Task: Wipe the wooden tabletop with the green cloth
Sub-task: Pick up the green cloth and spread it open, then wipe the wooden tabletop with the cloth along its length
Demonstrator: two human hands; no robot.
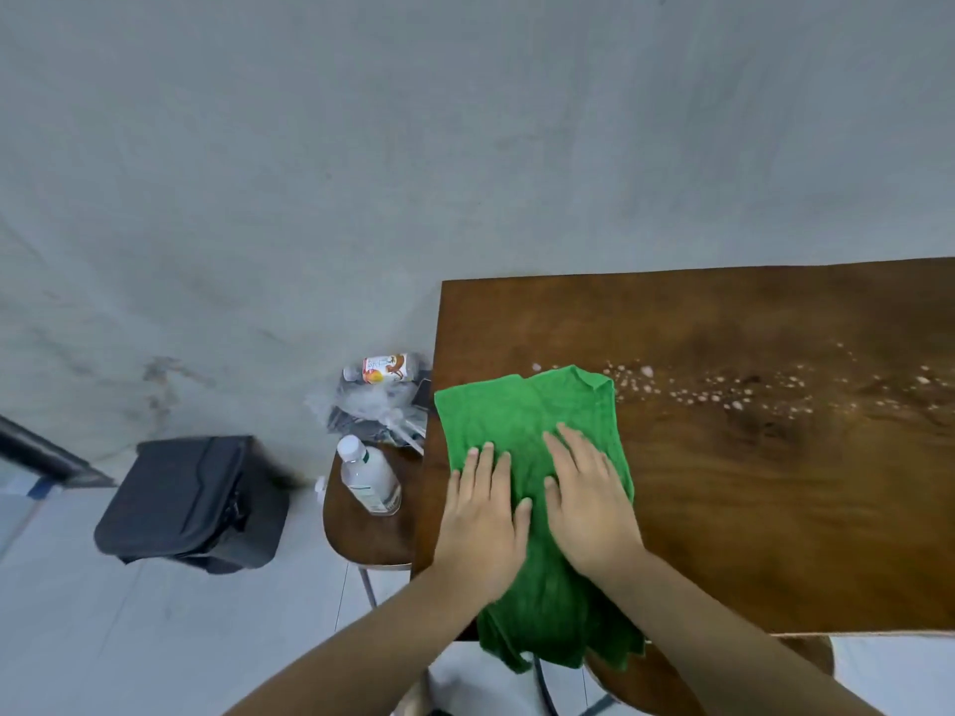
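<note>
- While both hands lie flat, the fingers of the left hand are spread a little and press down on the green cloth.
- The right hand is just beside it, fingers also spread and flat on the cloth (nothing is pinched).
- The cloth sits at the near left corner of the wooden tabletop. Its far end is on the wood, and its near end hangs over the front edge.
- White drops dot the wood to the right of the cloth, close to its far corner.
- A round stool stands just left of the table, with a clear bottle lying on it.
- Behind the stool is a pile of plastic bags with a small drink carton on top.
- A black bag sits on the floor, well apart to the left.
</note>
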